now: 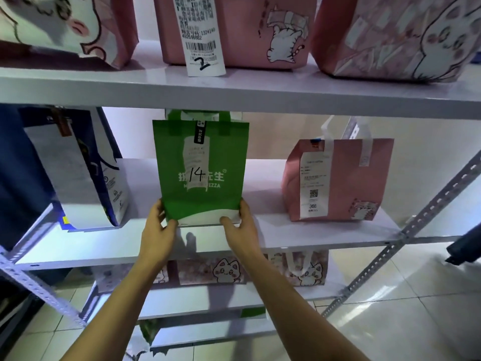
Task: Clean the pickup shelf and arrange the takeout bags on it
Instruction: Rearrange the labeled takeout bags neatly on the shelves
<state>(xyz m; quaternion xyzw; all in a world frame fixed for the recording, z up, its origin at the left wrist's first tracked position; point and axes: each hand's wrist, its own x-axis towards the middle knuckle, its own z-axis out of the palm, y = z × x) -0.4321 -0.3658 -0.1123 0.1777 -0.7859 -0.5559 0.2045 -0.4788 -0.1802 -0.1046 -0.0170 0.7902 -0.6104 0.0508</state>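
Green non-woven fabric makes up the takeout bag standing upright in the middle of the white middle shelf, near its front edge. A receipt with a handwritten "14" hangs down its front, partly covering white lettering, and a black tag dangles between its two green handles.

The left hand grips the bag's lower left corner, thumb curled over the front face and fingers wrapped round the side. The right hand holds the lower right corner in the same way, thumb pressed on the white band at the bottom of the bag, fingers curled along the side edge. Both forearms reach up from the bottom of the view.

To the left on the same shelf stands a blue and white bag, tilted, well apart from the green one. To the right stands a pink bag with white handles, a cat drawing and a long receipt bearing a QR code.

On the top shelf three pink bags sit side by side; the middle pink bag carries a receipt marked "2" that overhangs the shelf edge. Below the middle shelf, pink cat-print bags show on a lower shelf. Grey perforated metal struts frame the rack above a pale tiled floor.
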